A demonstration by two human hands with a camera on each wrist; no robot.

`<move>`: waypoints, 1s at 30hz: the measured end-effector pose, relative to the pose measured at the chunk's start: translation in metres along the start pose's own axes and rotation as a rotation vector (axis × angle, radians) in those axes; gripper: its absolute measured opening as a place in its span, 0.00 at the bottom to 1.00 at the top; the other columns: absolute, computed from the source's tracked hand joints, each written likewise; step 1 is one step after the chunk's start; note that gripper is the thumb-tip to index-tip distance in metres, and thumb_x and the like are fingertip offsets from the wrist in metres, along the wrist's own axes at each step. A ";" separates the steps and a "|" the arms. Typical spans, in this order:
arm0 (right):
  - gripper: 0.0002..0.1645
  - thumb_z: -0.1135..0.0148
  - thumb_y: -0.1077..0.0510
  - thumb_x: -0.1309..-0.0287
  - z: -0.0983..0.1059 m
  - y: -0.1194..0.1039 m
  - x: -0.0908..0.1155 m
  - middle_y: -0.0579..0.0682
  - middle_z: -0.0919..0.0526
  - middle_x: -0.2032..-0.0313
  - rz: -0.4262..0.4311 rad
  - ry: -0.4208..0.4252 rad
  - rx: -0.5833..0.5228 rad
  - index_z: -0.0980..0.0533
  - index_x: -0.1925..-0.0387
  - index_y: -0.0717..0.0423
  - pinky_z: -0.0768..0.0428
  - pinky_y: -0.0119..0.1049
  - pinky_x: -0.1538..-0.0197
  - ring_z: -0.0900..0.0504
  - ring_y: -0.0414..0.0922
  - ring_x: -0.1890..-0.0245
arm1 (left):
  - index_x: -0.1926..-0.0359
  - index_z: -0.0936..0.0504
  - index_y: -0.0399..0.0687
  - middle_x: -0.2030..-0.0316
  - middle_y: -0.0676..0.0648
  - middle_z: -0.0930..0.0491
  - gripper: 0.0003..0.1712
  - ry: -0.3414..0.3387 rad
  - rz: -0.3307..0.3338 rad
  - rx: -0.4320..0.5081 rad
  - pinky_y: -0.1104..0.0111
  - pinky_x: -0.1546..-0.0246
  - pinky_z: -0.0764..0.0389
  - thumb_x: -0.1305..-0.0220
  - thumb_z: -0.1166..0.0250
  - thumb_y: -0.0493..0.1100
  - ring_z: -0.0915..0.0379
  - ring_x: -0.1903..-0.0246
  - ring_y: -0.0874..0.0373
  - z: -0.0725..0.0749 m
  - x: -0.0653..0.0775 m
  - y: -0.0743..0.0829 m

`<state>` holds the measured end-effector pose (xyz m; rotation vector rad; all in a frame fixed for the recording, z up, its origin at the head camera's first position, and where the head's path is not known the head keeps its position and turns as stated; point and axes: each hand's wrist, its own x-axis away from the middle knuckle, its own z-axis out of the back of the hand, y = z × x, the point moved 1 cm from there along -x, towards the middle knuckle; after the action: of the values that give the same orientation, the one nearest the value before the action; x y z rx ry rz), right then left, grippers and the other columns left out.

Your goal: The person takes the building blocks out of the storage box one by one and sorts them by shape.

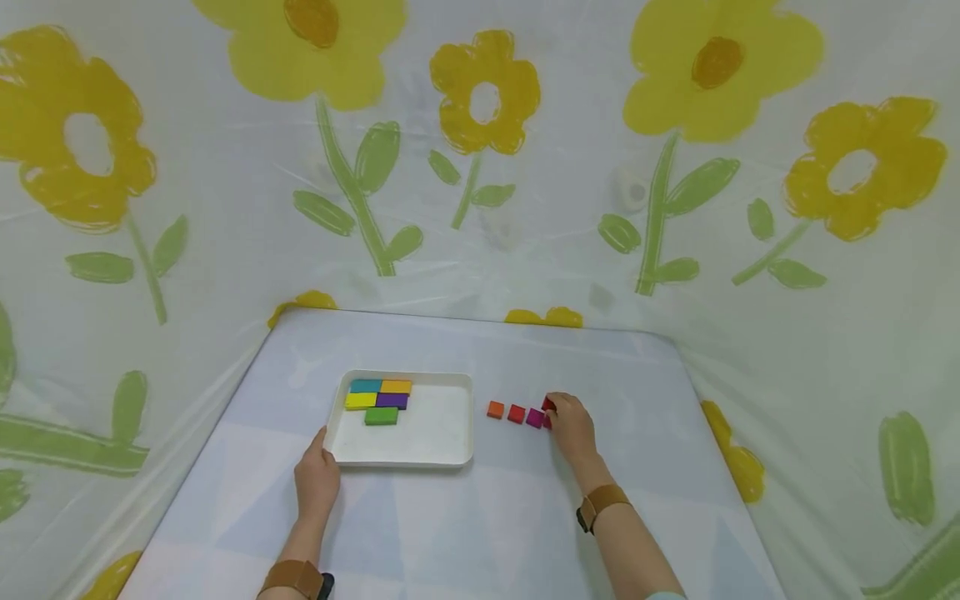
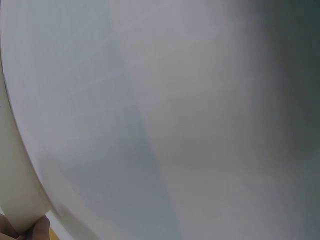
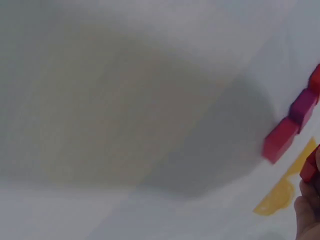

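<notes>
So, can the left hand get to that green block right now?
Likely yes: the left hand grips the tray, and only rim and bare floor show between it and the green block, though it would probably have to let go first.

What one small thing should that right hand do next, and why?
I'd guess the right hand should set its small red block down by the pinkish-red block at the end of the row of small coloured blocks. It pinches the piece close to that end, and the others already lie in a line.
</notes>
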<state>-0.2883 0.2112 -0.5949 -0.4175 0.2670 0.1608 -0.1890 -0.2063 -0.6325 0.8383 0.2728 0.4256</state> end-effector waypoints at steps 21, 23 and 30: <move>0.19 0.33 0.67 0.43 0.003 0.042 0.032 0.62 0.14 0.50 -0.097 -0.087 -0.009 0.20 0.48 0.65 0.15 0.53 0.45 0.16 0.59 0.48 | 0.31 0.37 0.25 0.34 0.26 0.33 0.26 -0.019 0.010 0.004 0.44 0.35 0.25 0.29 0.58 0.28 0.35 0.34 0.31 0.002 0.000 0.003; 0.19 0.33 0.67 0.44 0.002 0.042 0.033 0.62 0.14 0.51 -0.100 -0.086 -0.005 0.20 0.49 0.65 0.15 0.53 0.45 0.16 0.59 0.49 | 0.32 0.37 0.25 0.34 0.26 0.33 0.26 -0.018 0.008 0.001 0.44 0.36 0.25 0.29 0.58 0.29 0.35 0.34 0.31 0.001 0.000 0.003; 0.19 0.33 0.66 0.43 0.001 0.043 0.034 0.62 0.14 0.51 -0.108 -0.084 0.000 0.19 0.49 0.64 0.15 0.53 0.44 0.16 0.58 0.49 | 0.32 0.37 0.26 0.35 0.26 0.33 0.26 -0.008 0.010 -0.002 0.44 0.35 0.25 0.29 0.57 0.28 0.35 0.34 0.31 0.000 0.000 0.003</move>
<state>-0.2648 0.2536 -0.6200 -0.4233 0.1610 0.0728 -0.1897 -0.2042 -0.6299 0.8391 0.2611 0.4317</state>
